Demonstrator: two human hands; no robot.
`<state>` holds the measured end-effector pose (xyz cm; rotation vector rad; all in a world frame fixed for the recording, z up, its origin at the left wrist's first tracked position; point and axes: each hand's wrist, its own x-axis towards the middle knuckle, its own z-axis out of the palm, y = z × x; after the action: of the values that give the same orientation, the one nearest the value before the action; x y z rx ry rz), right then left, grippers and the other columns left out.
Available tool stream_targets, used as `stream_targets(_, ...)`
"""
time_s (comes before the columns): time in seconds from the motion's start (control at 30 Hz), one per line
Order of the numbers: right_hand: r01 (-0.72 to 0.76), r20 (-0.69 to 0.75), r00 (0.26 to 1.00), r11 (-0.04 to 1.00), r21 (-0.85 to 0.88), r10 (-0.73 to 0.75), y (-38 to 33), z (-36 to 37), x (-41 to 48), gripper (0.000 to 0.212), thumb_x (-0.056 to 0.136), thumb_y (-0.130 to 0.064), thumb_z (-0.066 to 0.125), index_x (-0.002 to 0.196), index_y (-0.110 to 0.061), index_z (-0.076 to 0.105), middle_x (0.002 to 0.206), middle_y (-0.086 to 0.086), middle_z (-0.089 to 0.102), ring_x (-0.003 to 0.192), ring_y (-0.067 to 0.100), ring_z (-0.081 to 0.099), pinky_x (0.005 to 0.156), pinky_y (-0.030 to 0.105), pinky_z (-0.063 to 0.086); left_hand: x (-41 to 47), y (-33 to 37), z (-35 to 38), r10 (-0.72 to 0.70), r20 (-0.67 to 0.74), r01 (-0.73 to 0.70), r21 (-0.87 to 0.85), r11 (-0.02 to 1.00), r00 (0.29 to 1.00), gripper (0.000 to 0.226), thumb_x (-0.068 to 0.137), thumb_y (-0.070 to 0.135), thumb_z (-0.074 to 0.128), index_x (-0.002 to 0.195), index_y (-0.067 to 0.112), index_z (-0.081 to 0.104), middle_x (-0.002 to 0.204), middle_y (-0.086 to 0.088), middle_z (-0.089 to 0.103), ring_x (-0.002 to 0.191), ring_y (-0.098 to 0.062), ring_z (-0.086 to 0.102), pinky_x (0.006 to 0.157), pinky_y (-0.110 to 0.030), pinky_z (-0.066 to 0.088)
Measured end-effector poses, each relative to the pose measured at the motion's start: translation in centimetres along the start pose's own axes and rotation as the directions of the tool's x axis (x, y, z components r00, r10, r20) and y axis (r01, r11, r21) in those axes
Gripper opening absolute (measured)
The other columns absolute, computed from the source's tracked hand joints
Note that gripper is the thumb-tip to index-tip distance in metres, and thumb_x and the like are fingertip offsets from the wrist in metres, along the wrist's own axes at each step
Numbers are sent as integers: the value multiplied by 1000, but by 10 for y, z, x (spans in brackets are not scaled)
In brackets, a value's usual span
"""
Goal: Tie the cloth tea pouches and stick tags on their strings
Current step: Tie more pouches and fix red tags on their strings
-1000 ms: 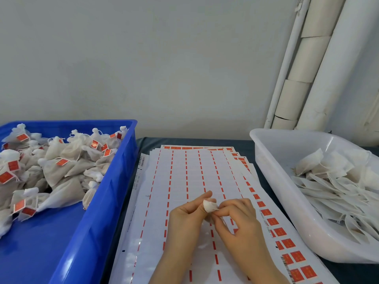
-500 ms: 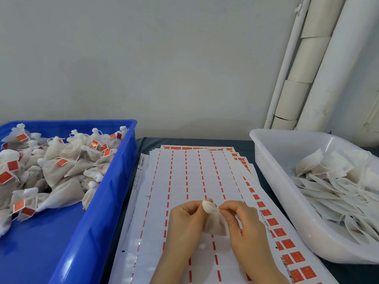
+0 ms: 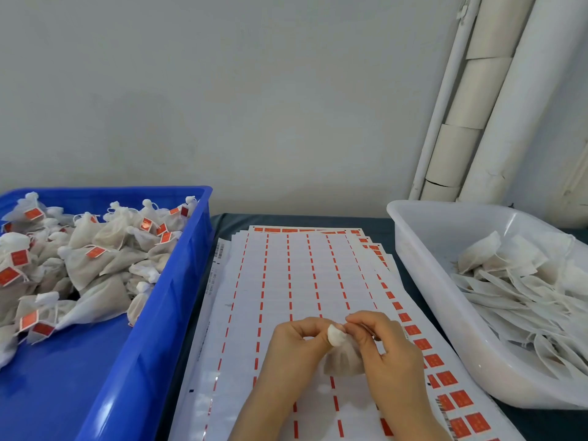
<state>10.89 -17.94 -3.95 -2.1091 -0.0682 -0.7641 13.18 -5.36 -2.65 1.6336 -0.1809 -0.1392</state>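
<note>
Your left hand [image 3: 292,345] and right hand [image 3: 393,354] pinch the neck of the pouch [image 3: 345,362] between curled fingers; its body, hidden a second ago, now hangs below, so tying looks nearly done.

Dark table [image 3: 377,223] with blue crate [image 3: 178,300] left, sticker sheets [image 3: 302,275] centre, white tub [image 3: 426,253] right.

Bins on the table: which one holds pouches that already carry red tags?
The blue bin on the left. Its pouches are bunched at the neck and bear red tags; those in the white bin lie flat, without tags.
</note>
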Motion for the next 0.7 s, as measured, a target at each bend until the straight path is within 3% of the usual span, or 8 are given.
stream_targets(0.07, -28, 17, 999, 1000, 13, 28, 2, 0, 0, 11, 70, -45, 49, 80, -50, 48, 81, -26, 55, 77, -4, 55, 59, 3, 41, -1, 1, -1, 7, 30, -6, -35, 999, 1000, 11, 85, 20, 68, 83, 14, 77, 96, -1, 73, 97, -18, 66, 83, -22, 53)
stream_targets(0.2, -59, 14, 998, 998, 30, 58, 2, -1, 1, 11, 77, -37, 55, 81, -47, 51, 82, -17, 62, 76, -1, 57, 59, 6, 41, -3, 4, -2, 10, 86, -1, -111, 994, 996, 16, 82, 21, 70, 70, 28, 78, 91, 5, 74, 93, -12, 68, 74, -17, 51)
stream_targets(0.3, -56, 9, 998, 998, 27, 56, 3, -1, 1, 24, 82, -25, 60, 81, -47, 52, 82, -26, 60, 75, -6, 58, 60, 4, 44, -3, 5, -2, -6, 106, 20, -134, 991, 994, 16, 82, 17, 70, 73, 26, 79, 91, 5, 74, 90, -11, 69, 71, -15, 52)
stream_targets(0.47, -51, -14, 999, 998, 31, 52, -1, 0, 0, 12, 73, -38, 51, 85, -43, 52, 82, -32, 55, 74, -6, 58, 58, 2, 41, -2, 4, 0, -65, 34, 69, -109, 992, 997, 12, 85, 10, 67, 82, 14, 78, 99, 6, 72, 101, -15, 64, 82, -24, 52)
stream_targets(0.7, -46, 17, 999, 998, 44, 45, -2, 1, -1, 14, 81, -32, 55, 84, -45, 50, 85, -29, 57, 81, -6, 57, 63, 3, 41, 0, 5, 1, -112, -47, 107, -89, 990, 993, 15, 85, 6, 63, 81, 9, 77, 102, 9, 68, 106, -13, 60, 84, -26, 52)
